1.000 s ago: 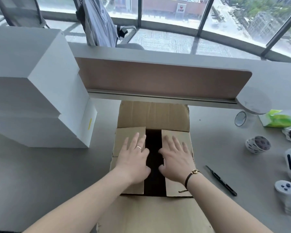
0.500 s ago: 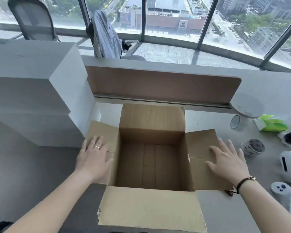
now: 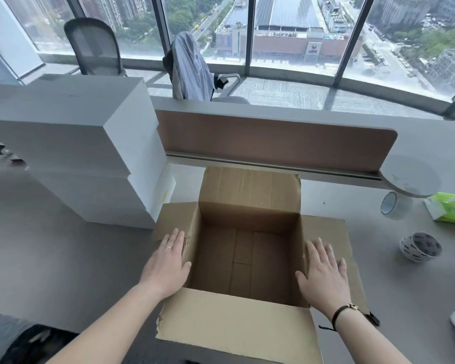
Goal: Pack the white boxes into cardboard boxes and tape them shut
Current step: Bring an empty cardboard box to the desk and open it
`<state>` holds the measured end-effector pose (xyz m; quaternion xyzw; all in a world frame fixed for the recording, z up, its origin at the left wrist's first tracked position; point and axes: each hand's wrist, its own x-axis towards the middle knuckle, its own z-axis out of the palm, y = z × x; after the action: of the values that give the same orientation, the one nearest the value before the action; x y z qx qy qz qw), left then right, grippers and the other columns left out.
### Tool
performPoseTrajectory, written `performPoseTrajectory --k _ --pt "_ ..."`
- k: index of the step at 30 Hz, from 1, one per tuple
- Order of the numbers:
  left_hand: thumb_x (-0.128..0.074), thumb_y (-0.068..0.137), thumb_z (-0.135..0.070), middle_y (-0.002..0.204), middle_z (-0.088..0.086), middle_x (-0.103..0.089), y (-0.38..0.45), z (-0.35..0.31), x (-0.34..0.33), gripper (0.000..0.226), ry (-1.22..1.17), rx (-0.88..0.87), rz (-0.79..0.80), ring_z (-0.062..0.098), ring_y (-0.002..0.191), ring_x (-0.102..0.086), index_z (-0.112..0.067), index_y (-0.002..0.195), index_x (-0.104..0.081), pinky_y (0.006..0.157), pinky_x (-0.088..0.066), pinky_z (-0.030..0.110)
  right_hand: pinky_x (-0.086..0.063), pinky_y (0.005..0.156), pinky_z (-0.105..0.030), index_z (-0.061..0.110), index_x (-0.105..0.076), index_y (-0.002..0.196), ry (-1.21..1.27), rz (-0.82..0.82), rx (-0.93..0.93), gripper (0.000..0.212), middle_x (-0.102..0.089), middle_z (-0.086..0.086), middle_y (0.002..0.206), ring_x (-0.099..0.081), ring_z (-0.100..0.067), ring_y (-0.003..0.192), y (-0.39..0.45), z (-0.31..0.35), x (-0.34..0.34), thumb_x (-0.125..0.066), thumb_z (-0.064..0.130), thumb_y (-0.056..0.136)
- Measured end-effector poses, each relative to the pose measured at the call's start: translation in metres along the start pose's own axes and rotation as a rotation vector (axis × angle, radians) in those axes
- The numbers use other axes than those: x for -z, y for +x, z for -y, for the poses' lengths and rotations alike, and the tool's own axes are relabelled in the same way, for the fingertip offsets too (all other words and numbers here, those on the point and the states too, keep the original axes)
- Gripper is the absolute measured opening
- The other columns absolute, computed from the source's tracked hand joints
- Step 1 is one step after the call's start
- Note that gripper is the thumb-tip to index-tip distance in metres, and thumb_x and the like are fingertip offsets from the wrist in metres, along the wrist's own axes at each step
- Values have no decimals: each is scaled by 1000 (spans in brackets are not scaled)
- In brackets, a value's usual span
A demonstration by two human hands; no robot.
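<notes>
Straight fingers [image 3: 174, 239] of the left hand [image 3: 166, 266] lie flat on the left flap of the one cardboard box [image 3: 243, 261], grasping nothing; a ring sits on one of them. On the other side the right hand [image 3: 323, 274] lies the same way, its fingers [image 3: 316, 249] straight and spread on the right flap, gripping nothing, with a dark cord bracelet at the wrist. All four flaps of the box are folded outward: one stands up at the far side, one hangs toward the person at the near side, and the two under the hands are pressed down left and right. Inside, only the brown bottom shows. Just left of the box, on the grey surface [image 3: 63, 258], stands a stack of white boxes [image 3: 90, 153], at least three, though the exact count is hard to tell. To the right of the box are two rolls of tape: a clear roll [image 3: 390, 206] farther off and a printed roll [image 3: 420, 247] nearer. A green packet [image 3: 451, 207] lies at the right edge.
</notes>
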<state>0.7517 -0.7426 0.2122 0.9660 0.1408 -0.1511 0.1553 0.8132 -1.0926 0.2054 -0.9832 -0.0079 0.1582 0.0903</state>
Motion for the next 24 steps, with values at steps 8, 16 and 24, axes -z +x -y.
performPoseTrajectory --k 8,16,24 --pt "-49 101 -32 169 -8 -14 -15 -30 14 68 -102 -66 -175 10 155 -10 -22 161 -19 123 -19 29 -4 127 -45 29 -7 162 66 -22 177 76 5 4 170 6 -21 157 3 25 16 -47 45 100" --pt "-50 99 -32 166 -6 -25 -29 -47 15 64 -92 -83 -324 10 153 -21 -23 158 -29 121 -25 29 -6 127 -40 32 -23 158 75 -73 383 70 3 -3 170 4 -22 157 5 59 26 -52 49 97" --pt "-53 98 -32 165 -2 -29 -50 -42 15 63 -82 -69 -421 14 152 -25 -21 157 -34 122 -25 32 -15 125 -35 30 -25 157 71 -56 542 70 -9 -4 170 -9 -22 156 -1 87 36 -54 50 96"
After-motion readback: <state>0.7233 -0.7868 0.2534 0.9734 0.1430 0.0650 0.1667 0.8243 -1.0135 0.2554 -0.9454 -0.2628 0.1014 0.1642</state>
